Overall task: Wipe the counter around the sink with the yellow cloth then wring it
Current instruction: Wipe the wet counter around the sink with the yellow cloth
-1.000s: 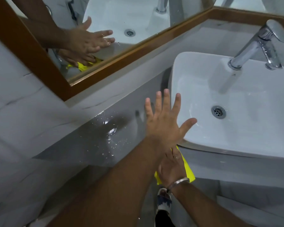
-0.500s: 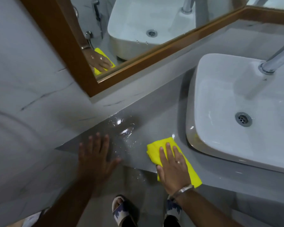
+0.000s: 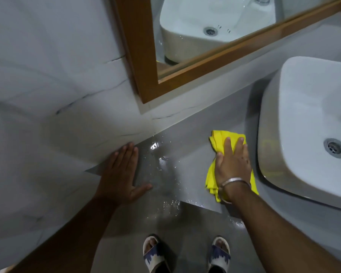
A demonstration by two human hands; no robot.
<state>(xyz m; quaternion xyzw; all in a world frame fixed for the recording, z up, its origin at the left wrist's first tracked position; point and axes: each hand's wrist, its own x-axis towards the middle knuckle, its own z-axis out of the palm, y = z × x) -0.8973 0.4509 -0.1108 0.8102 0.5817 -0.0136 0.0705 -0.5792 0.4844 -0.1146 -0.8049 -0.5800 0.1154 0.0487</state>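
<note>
The yellow cloth (image 3: 220, 142) lies folded on the grey counter (image 3: 189, 146), just left of the white sink (image 3: 307, 107). My right hand (image 3: 232, 164) presses flat on the cloth, fingers spread over its top; a metal bangle sits on the wrist. My left hand (image 3: 122, 172) rests flat and open on the counter's left end, against the marble wall, holding nothing. A puddle and water drops (image 3: 159, 154) glisten on the counter between my two hands.
A wood-framed mirror (image 3: 144, 56) hangs on the marble wall above the counter and reflects the basin. The sink's drain (image 3: 334, 147) shows at the right edge. Below the counter edge, my two sandalled feet (image 3: 185, 253) stand on the grey floor.
My right hand has pushed the cloth farther back along the counter beside the sink. My left hand has come down from above the basin and settled flat at the counter's left end.
</note>
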